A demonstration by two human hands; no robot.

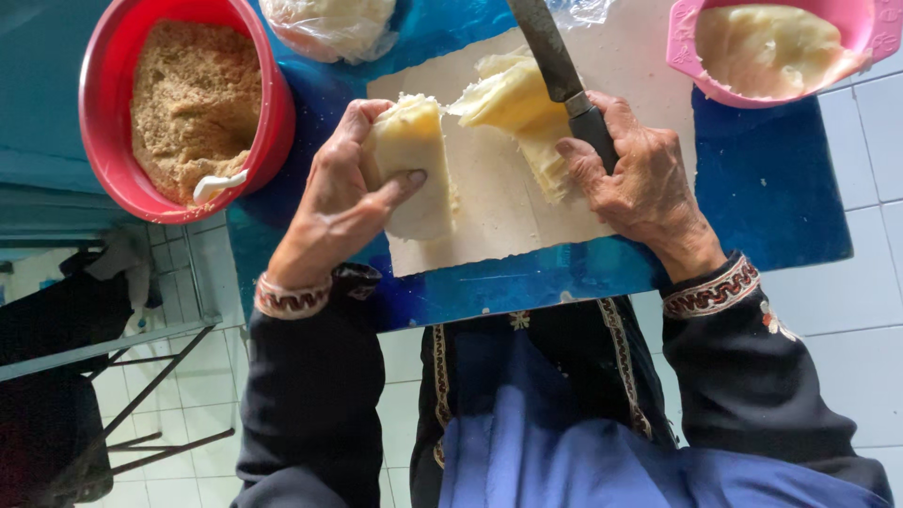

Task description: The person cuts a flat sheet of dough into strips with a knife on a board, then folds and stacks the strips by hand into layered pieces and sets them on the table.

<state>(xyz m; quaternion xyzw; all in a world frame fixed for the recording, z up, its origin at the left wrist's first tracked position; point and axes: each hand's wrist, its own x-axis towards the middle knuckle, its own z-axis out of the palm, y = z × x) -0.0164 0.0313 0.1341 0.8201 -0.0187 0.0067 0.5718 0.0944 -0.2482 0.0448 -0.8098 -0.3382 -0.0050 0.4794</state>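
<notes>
Head view: left hand (339,202) grips dough piece (411,160), right hand (635,179) knife (564,80)

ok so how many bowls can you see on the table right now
2. A red bowl of brown crumbs sits at the top left; a pink bowl of pale dough sits at the top right, partly cut off by the frame.

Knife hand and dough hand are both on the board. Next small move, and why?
Probably lift the left hand with its cut dough piece away from the remaining dough. The piece already looks separated, with bare board showing between the two. The right hand grips the knife, its blade lying over the remaining dough, so the knife side looks ready once the piece is clear.
</notes>
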